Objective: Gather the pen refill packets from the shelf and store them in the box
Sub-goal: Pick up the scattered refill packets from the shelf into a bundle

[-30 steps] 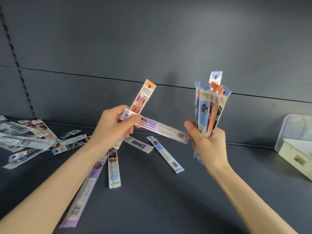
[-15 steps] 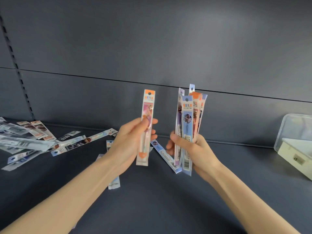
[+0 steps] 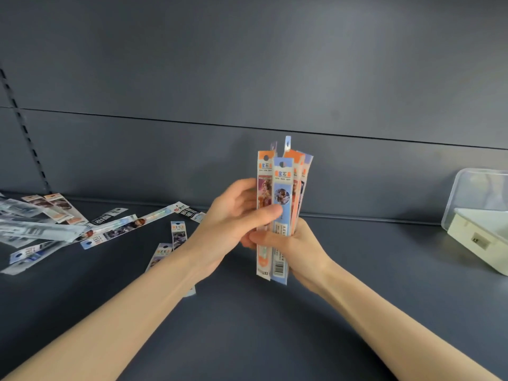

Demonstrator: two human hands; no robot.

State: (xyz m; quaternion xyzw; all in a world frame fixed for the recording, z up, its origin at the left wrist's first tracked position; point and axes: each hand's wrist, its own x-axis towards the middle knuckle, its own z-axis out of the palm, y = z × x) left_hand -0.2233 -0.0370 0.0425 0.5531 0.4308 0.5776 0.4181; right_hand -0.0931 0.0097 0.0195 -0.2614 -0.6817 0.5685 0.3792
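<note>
Head view: left hand (image 3: pixel 233 224) has just pressed its orange packet (image 3: pixel 264 193) into right hand's (image 3: pixel 297 248) bundle (image 3: pixel 291 188); both grip it, ready for the box (image 3: pixel 478 215).

Your left hand (image 3: pixel 233 221) and right hand (image 3: pixel 297 247) are bare: no gloves, rings, watch or bands. Both forearms are uncovered along their whole visible length, with no sleeve edge in view. The thumbnails that show are short and unpainted.
</note>
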